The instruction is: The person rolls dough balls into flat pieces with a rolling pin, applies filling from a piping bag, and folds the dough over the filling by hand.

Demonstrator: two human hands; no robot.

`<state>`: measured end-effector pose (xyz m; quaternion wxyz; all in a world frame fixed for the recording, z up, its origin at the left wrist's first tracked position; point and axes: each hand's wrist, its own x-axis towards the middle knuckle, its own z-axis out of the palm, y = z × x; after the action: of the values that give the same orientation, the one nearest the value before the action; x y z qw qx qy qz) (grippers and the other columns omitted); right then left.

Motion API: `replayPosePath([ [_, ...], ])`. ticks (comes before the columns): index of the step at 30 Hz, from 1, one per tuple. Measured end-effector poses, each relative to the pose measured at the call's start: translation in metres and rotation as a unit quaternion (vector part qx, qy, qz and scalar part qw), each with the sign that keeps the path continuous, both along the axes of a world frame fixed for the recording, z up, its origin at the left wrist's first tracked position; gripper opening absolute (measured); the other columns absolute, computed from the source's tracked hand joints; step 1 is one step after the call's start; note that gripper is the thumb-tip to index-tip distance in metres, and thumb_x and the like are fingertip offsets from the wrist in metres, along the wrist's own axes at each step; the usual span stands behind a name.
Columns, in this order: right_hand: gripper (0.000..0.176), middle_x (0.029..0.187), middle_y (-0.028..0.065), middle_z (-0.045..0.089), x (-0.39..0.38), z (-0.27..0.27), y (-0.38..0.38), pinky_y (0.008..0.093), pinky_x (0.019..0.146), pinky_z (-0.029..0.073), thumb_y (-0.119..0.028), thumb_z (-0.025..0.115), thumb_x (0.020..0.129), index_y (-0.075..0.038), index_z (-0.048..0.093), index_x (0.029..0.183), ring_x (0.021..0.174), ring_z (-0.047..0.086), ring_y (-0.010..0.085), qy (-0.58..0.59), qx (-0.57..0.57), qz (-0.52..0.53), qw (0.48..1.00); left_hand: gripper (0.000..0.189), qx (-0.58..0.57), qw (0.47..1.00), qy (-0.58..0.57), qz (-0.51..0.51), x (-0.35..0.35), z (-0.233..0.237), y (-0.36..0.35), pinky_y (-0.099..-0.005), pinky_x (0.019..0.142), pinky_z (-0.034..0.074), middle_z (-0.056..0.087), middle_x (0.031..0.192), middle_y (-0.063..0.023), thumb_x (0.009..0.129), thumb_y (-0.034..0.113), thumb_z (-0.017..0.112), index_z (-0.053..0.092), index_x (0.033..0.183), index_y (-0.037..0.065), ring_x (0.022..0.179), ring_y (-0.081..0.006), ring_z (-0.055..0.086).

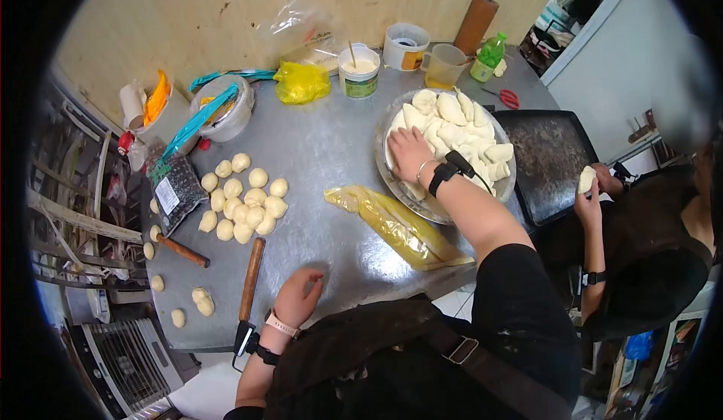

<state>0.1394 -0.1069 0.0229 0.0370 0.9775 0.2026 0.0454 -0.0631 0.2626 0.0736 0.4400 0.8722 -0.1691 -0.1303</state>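
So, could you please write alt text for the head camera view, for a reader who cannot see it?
A person's right hand rests on folded dumplings piled in a round metal tray on a grey table, while the left hand lies beside a wooden rolling pin. Dough balls sit to the left; another person holds a dumpling.

Dough balls (pixel 245 198) lie left of dumpling tray (pixel 419 209)

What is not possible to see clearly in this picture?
- Head view: the right hand covers some dumplings in the tray; its grip is hidden.
- Head view: the left hand lies palm down on the table; anything beneath is hidden.
- Head view: the tub label is too small to read.
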Motion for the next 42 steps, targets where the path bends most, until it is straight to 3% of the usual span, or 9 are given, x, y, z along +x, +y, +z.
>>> replayPosePath([
  [7,0.052,0.118,0.0066,0.060,-0.050,0.007,-0.039,0.0409,0.102,0.040,-0.026,0.072,0.069,-0.010,0.063,0.118,0.116,0.053,0.0271,0.178,0.029,0.172,0.969,0.017,0.026,0.997,0.038,0.058,-0.035,-0.027,0.046,-0.0359,0.081,0.051,0.066,0.094,-0.0152,0.087,0.009,0.062,0.064,0.102,0.001,0.090,-0.0294,0.065],
  [15,0.079,0.120,0.0258,0.054,-0.042,-0.017,-0.041,0.0388,0.097,0.045,-0.045,0.080,0.063,0.003,0.056,0.122,0.114,0.053,0.0391,0.270,0.152,-0.161,0.937,0.016,-0.006,0.997,0.030,0.069,-0.022,-0.026,0.029,-0.0343,0.081,0.050,0.067,0.094,-0.0137,0.088,0.009,0.063,0.065,0.101,0.001,0.089,-0.0269,0.065],
  [24,0.058,0.090,0.0194,0.066,-0.048,0.013,-0.075,0.0350,0.071,0.052,-0.024,0.074,0.063,-0.001,0.061,0.115,0.078,0.064,0.0290,0.361,0.303,-0.141,0.871,0.013,-0.019,0.994,0.067,0.089,-0.028,-0.026,0.050,-0.0323,0.080,0.049,0.067,0.094,-0.0121,0.088,0.008,0.061,0.065,0.099,0.001,0.089,-0.0238,0.064],
  [27,0.053,0.090,0.0163,0.068,-0.061,0.028,-0.089,0.0331,0.067,0.050,-0.024,0.074,0.065,-0.001,0.064,0.112,0.077,0.064,0.0231,0.328,0.179,-0.048,0.926,0.014,0.002,0.988,0.101,0.120,-0.042,-0.045,0.069,-0.0313,0.081,0.049,0.067,0.092,-0.0112,0.088,0.007,0.061,0.065,0.100,0.001,0.088,-0.0213,0.063],
  [28,0.046,0.093,0.0152,0.070,-0.065,0.053,-0.088,0.0322,0.066,0.050,-0.020,0.072,0.069,-0.002,0.067,0.111,0.079,0.065,0.0223,0.493,0.252,-0.073,0.830,0.014,-0.007,0.984,0.126,0.126,-0.045,-0.048,0.071,-0.0313,0.082,0.049,0.067,0.092,-0.0108,0.088,0.007,0.061,0.066,0.100,0.002,0.089,-0.0205,0.063],
  [31,0.045,0.098,0.0148,0.071,-0.053,0.047,-0.096,0.0311,0.067,0.050,-0.017,0.069,0.072,-0.005,0.066,0.116,0.081,0.065,0.0205,0.392,0.290,-0.182,0.854,0.015,-0.025,0.984,0.125,0.125,-0.043,-0.055,0.063,-0.0316,0.083,0.049,0.067,0.093,-0.0113,0.089,0.008,0.060,0.066,0.101,0.001,0.089,-0.0214,0.063],
  [35,0.035,0.091,0.0178,0.071,-0.059,-0.028,-0.080,0.0371,0.076,0.054,-0.013,0.065,0.071,-0.004,0.070,0.105,0.082,0.069,0.0298,0.226,0.261,0.027,0.938,0.015,-0.005,0.995,0.073,0.070,-0.023,-0.036,0.040,-0.0319,0.082,0.049,0.067,0.094,-0.0119,0.089,0.007,0.060,0.066,0.102,0.001,0.090,-0.0223,0.064],
  [38,0.039,0.098,0.0204,0.070,-0.036,-0.017,-0.065,0.0409,0.084,0.053,-0.017,0.064,0.070,-0.005,0.070,0.107,0.093,0.067,0.0347,0.342,0.057,-0.008,0.938,0.015,-0.003,0.996,0.072,0.055,-0.019,-0.026,0.037,-0.0318,0.082,0.049,0.067,0.094,-0.0119,0.089,0.007,0.060,0.065,0.102,0.001,0.090,-0.0225,0.064],
  [42,0.040,0.100,0.0208,0.069,-0.023,0.035,-0.052,0.0388,0.087,0.051,-0.024,0.064,0.072,-0.005,0.070,0.107,0.093,0.066,0.0350,0.309,0.184,-0.162,0.919,0.015,-0.005,0.994,0.079,0.081,-0.029,-0.034,0.057,-0.0319,0.082,0.049,0.067,0.093,-0.0113,0.089,0.007,0.060,0.065,0.101,0.001,0.089,-0.0220,0.063],
])
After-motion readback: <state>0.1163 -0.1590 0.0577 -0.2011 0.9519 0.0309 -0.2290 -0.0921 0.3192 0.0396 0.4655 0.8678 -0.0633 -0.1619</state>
